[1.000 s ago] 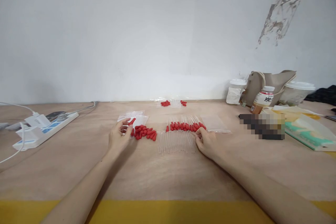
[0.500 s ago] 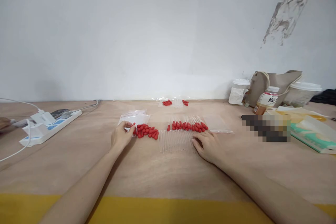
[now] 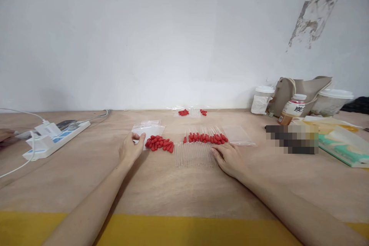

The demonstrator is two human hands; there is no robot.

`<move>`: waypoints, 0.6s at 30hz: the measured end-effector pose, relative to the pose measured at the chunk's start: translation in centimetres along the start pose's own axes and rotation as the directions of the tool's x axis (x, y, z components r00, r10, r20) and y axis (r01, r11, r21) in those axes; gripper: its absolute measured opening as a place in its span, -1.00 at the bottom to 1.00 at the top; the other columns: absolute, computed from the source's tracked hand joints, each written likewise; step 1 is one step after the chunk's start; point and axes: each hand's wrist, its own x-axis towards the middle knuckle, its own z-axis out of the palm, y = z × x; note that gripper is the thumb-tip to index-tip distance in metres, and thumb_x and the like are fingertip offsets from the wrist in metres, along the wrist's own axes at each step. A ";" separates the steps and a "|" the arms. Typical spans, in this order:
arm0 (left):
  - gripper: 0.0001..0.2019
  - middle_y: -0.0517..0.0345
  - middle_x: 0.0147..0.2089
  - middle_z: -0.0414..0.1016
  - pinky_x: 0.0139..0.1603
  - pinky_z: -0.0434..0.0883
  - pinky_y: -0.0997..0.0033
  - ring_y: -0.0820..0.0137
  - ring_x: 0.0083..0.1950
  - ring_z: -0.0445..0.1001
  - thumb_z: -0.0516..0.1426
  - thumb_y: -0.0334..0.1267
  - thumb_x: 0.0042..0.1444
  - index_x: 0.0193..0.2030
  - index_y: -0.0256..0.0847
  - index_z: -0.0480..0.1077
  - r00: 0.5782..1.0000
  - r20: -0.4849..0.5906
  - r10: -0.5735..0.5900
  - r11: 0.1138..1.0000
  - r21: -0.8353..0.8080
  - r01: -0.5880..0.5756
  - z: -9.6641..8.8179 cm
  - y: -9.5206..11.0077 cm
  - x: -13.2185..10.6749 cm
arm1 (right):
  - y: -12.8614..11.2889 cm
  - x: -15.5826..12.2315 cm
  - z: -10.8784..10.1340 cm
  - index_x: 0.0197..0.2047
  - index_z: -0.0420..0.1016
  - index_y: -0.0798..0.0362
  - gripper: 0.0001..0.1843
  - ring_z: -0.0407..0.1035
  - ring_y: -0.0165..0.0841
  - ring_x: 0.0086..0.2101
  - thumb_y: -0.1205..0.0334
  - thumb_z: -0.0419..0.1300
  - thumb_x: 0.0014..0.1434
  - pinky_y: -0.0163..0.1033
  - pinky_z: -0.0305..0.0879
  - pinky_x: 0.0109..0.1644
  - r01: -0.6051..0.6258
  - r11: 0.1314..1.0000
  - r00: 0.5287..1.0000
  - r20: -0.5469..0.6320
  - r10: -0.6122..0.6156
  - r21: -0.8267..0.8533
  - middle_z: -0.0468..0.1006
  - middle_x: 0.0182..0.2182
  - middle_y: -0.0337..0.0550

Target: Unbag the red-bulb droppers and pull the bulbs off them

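My left hand (image 3: 131, 147) is over a clear zip bag (image 3: 154, 124), thumb and fingers apart, with nothing visible between them. Just right of it lies a loose pile of red rubber dropper bulbs (image 3: 159, 143). A row of thin clear tubes (image 3: 191, 155) lies side by side in the middle. Behind them, more red bulbs (image 3: 206, 138) sit in a line, with thin clear stems pointing toward the wall. My right hand (image 3: 229, 159) rests at the right end of the tube row, fingers partly spread and close to the bulbs. Some of its fingertips are hidden.
A flat clear bag (image 3: 238, 136) lies behind my right hand. Near the wall are small red pieces (image 3: 183, 112) in plastic. A power strip (image 3: 59, 138) is at left; a drink bottle (image 3: 293, 109), lidded cups, a bag (image 3: 281, 98) and a tissue pack (image 3: 346, 148) stand right.
My left hand has let go of a red bulb at the pile and drawn slightly left, its thumb and fingers parting. The right hand stays nearly still.
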 end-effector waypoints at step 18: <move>-0.82 0.06 -0.61 0.42 -0.09 0.16 0.00 0.11 -0.34 0.42 0.22 -0.19 -0.36 -0.76 -0.20 0.34 0.689 0.725 0.021 0.886 0.305 -0.348 7.3 14.5 1.5 | 1.3 0.3 -0.5 -0.09 0.36 0.04 -0.68 0.40 -0.34 -0.23 0.16 -0.12 0.21 -0.17 0.10 -0.06 -0.053 0.994 0.966 -0.247 0.076 0.097 0.53 -0.22 -0.11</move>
